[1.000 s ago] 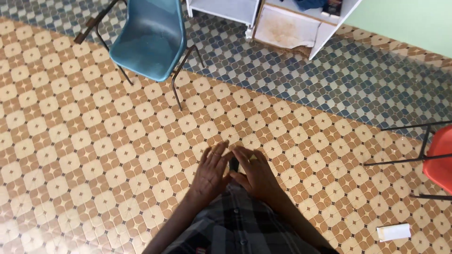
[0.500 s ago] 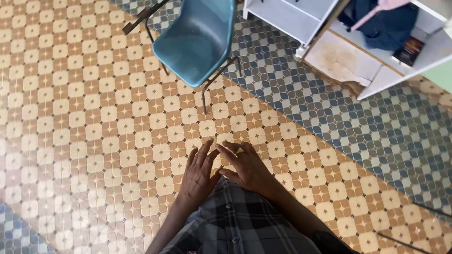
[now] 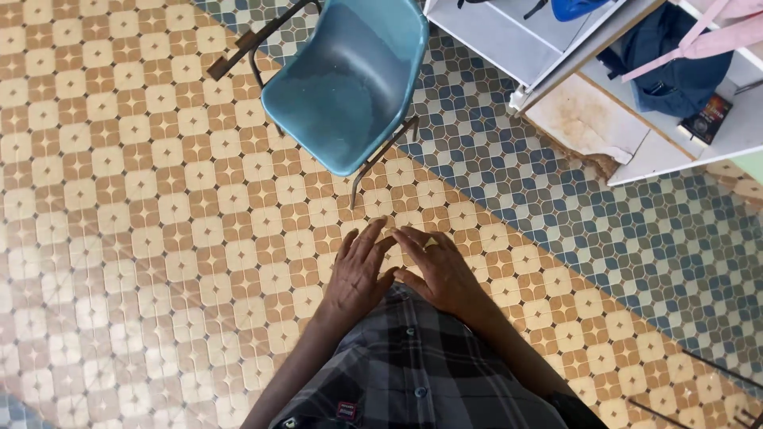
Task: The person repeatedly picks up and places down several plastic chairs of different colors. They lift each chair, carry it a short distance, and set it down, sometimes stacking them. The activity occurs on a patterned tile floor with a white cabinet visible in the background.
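My left hand [image 3: 358, 274] and my right hand [image 3: 441, 274] are held together in front of my waist, over my dark checked shirt [image 3: 413, 365]. Their fingers are spread and point away from me, and the fingertips of the two hands touch or overlap. I see nothing held in either hand. Below them lies a brown and cream patterned tile floor [image 3: 159, 222]. The nearest thing is a blue plastic chair [image 3: 350, 79] just beyond my fingertips.
The blue chair has dark metal legs. A white shelf unit [image 3: 556, 63] stands at the top right, with a dark blue bag [image 3: 675, 71], pink straps and a small dark book [image 3: 703, 119] in it. Blue patterned tiles [image 3: 556, 206] run diagonally before it.
The view has swung left and forward: the blue chair and the shelf unit now sit closer, and an orange chair and a white box on the right have left view. My hands stay together.
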